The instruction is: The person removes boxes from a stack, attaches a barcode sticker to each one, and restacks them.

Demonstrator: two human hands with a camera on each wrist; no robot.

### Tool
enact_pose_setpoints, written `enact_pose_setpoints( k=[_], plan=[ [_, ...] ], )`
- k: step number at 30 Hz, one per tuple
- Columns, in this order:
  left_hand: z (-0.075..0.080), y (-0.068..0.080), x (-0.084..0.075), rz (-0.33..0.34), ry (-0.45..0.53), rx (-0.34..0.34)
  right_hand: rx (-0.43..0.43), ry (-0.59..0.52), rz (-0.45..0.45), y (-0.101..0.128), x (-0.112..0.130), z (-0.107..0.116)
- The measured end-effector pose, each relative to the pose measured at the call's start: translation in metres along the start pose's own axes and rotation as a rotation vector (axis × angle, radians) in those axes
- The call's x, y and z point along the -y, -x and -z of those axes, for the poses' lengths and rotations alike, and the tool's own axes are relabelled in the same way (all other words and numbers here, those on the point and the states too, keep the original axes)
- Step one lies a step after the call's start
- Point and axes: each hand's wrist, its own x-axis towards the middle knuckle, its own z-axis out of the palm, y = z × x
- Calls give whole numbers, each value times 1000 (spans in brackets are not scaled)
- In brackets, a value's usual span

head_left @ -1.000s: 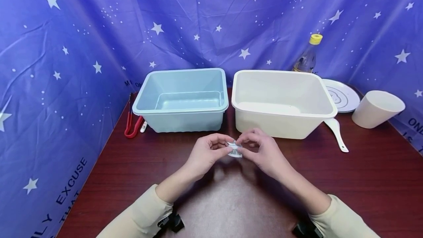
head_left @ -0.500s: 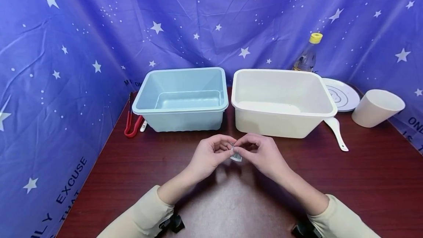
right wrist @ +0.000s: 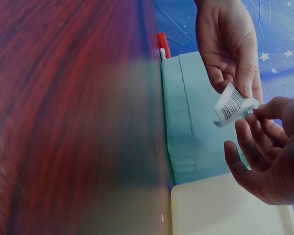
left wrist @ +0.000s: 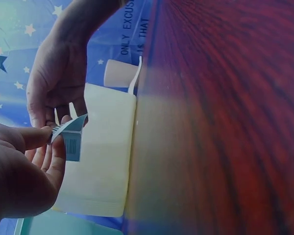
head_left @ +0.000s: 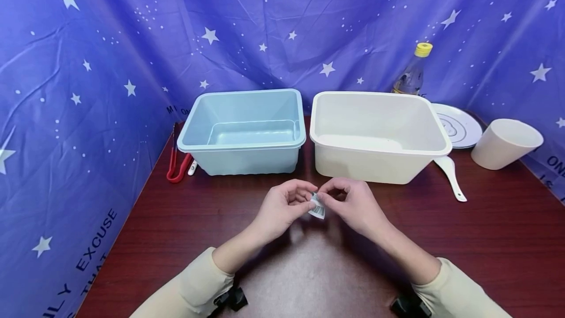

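Head view overhead; wrists close, sharing label [head_left: 317, 206].

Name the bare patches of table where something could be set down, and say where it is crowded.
Bare table: right of the right hand, below the white spoon; and left of the left hand, in front of the blue tub. Crowded: back row, from red tongs to cup.

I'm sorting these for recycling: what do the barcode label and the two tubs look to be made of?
The barcode label looks like thin paper or film, white and printed: it bends between the left hand and right hand. The blue tub and cream tub look like moulded plastic: smooth, slightly glossy, with rolled rims.
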Motion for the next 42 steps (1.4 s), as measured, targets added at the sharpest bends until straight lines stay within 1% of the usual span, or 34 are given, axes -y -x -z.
enact_pose_setpoints(
  k=[6, 9, 13, 20, 23, 27, 31, 33, 35, 37, 39, 41, 42],
  plan=[
    [1, -3, 0, 25, 15, -27, -22, 38, -67, -2, 0, 11],
    [2, -3, 0, 32, 21, -47, -42, 41, -102, -4, 0, 16],
    [4, -4, 2, 48, 37, -71, -59, 32, -122, -6, -1, 21],
    [5, -6, 7, 119, 85, -106, -87, -16, -144, -9, -4, 28],
    [5, -7, 9, 147, 105, -123, -105, -16, -153, -10, -5, 31],
    [6, -7, 10, 182, 112, -116, -133, 18, -147, -11, -5, 34],
    [7, -8, 14, 227, 103, -66, -140, 4, -146, -10, -4, 35],
    [9, -8, 15, 263, 86, -18, -126, -26, -149, -11, -4, 36],
    [11, -7, 16, 311, 53, 47, -99, -65, -155, -10, -3, 35],
    [13, -5, 15, 341, -16, 104, -58, -119, -166, -11, -3, 35],
    [14, -5, 14, 333, -106, 132, -3, -181, -182, -11, -3, 34],
    [15, -5, 13, 283, -198, 116, 61, -233, -204, -11, -4, 34],
    [15, -5, 13, 254, -223, 98, 95, -252, -213, -11, -5, 33]
  ],
)
